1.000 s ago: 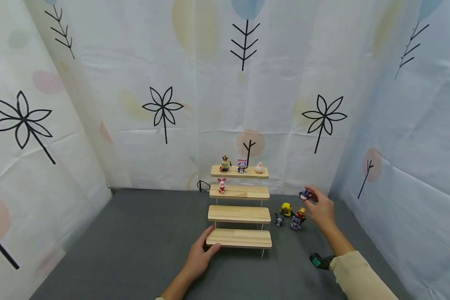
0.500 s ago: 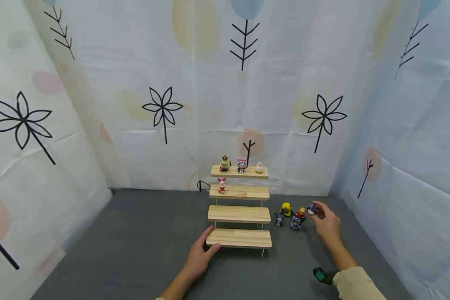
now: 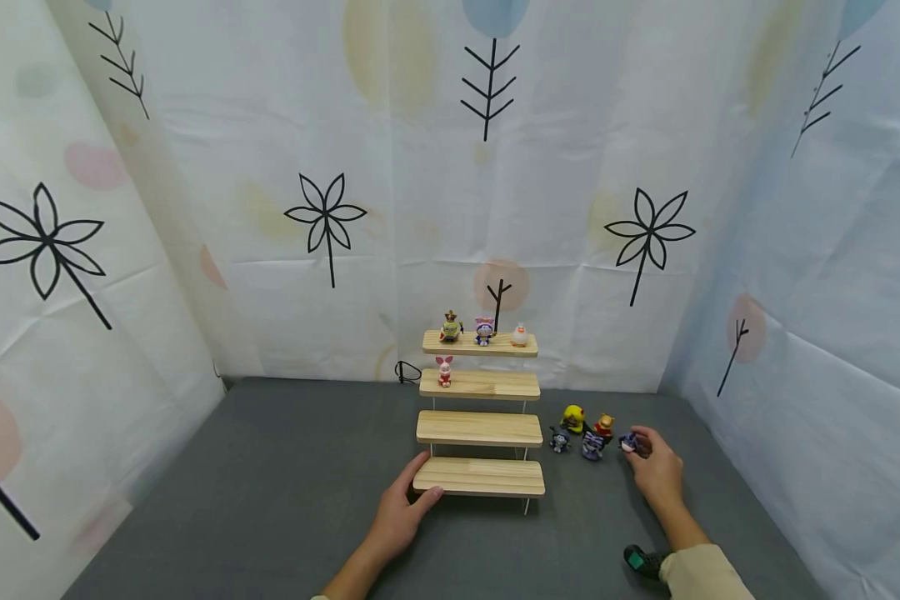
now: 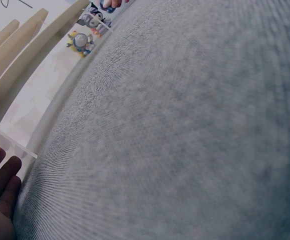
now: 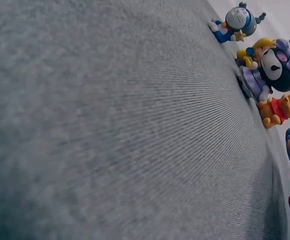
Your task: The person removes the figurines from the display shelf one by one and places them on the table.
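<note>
A four-tier wooden display stand (image 3: 480, 427) stands on the grey table. My left hand (image 3: 400, 518) holds the left end of its lowest shelf (image 3: 480, 477), thumb at the front edge and index finger at the back corner. In the left wrist view the other fingers (image 4: 7, 175) extend below the shelf. To the right, my right hand (image 3: 657, 471) pinches a small blue-and-white figurine (image 3: 628, 442) between thumb and fingers, low over the table. Just left of it stand a bear figurine in red (image 3: 604, 425), a purple-and-black one (image 3: 592, 445), a yellow one (image 3: 573, 418) and a blue one (image 3: 559, 439).
On the top shelf (image 3: 465, 350) stand a crowned figurine (image 3: 450, 327), a pink-hooded one (image 3: 483, 332) and a white one (image 3: 520, 336). A pink piglet figurine (image 3: 444, 372) is on the second shelf. A dark device with a green patch (image 3: 641, 561) lies by the right sleeve.
My right hand has come down and toward me with the blue-and-white figurine, from behind the group to its right side. My left hand stays at the lowest shelf.
</note>
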`<state>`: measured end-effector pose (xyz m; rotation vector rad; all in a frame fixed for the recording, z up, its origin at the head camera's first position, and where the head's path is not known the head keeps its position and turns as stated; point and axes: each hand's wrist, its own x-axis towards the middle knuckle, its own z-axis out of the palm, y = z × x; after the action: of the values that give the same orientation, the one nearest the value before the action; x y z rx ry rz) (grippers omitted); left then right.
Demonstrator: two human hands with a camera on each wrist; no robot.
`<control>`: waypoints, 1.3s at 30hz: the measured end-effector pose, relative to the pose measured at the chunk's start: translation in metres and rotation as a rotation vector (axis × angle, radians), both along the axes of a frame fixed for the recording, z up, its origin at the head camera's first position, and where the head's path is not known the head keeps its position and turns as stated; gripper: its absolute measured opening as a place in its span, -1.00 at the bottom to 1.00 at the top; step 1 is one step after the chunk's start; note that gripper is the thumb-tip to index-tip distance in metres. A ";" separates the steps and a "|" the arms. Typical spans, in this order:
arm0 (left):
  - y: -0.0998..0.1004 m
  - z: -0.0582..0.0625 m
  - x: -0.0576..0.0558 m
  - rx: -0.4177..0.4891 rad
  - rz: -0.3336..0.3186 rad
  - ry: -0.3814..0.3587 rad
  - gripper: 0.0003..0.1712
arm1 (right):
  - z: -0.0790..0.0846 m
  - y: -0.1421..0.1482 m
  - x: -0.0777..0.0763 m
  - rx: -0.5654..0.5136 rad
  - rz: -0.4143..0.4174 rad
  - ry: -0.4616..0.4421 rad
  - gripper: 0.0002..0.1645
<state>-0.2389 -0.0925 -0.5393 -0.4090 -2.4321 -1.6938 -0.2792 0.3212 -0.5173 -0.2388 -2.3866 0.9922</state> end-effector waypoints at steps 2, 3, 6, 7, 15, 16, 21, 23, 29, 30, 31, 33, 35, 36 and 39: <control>0.000 -0.001 0.000 -0.005 0.001 0.000 -0.28 | -0.001 0.000 -0.001 0.003 -0.008 -0.036 -0.57; 0.000 -0.001 0.000 -0.012 0.002 0.001 -0.27 | -0.002 0.000 -0.002 0.006 -0.008 -0.050 -0.57; 0.000 -0.002 -0.001 -0.023 0.006 -0.001 -0.26 | -0.004 0.001 -0.004 0.027 0.000 -0.071 -0.56; 0.000 -0.002 -0.001 -0.027 0.008 -0.002 -0.26 | -0.004 0.001 -0.004 0.034 0.004 -0.072 -0.56; 0.001 0.002 0.000 -0.007 0.000 -0.016 -0.28 | -0.006 0.000 -0.008 0.034 0.027 -0.089 -0.55; 0.001 0.002 0.001 -0.002 -0.002 -0.014 -0.28 | -0.006 0.000 -0.008 0.034 0.027 -0.096 -0.54; 0.000 0.003 0.001 0.006 -0.008 -0.001 -0.28 | -0.006 0.001 -0.008 0.044 0.039 -0.131 -0.50; 0.000 0.002 0.001 -0.001 -0.005 0.003 -0.28 | -0.006 0.002 -0.007 0.055 0.055 -0.139 -0.48; 0.000 -0.002 -0.001 -0.034 0.005 0.009 -0.27 | -0.004 0.005 -0.004 0.053 0.082 -0.197 -0.38; 0.000 -0.002 -0.001 -0.036 0.005 0.010 -0.27 | -0.004 0.006 -0.003 0.047 0.086 -0.206 -0.37; 0.000 -0.002 -0.001 -0.037 0.006 0.011 -0.26 | -0.003 0.007 -0.003 0.041 0.089 -0.213 -0.36; 0.000 -0.002 -0.001 -0.036 0.007 0.013 -0.26 | -0.002 0.009 -0.001 0.038 0.096 -0.218 -0.33; 0.000 -0.003 -0.002 -0.033 0.009 0.015 -0.26 | -0.001 0.011 0.001 0.039 0.109 -0.214 -0.31; 0.000 -0.003 -0.002 -0.033 0.010 0.017 -0.27 | 0.000 0.012 0.002 0.039 0.113 -0.211 -0.30; 0.000 -0.003 -0.002 -0.028 0.012 0.015 -0.27 | 0.002 0.013 0.006 0.044 0.127 -0.200 -0.29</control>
<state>-0.2409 -0.0926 -0.5421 -0.4083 -2.4447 -1.6476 -0.2728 0.3343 -0.5155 -0.1797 -2.6305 1.0132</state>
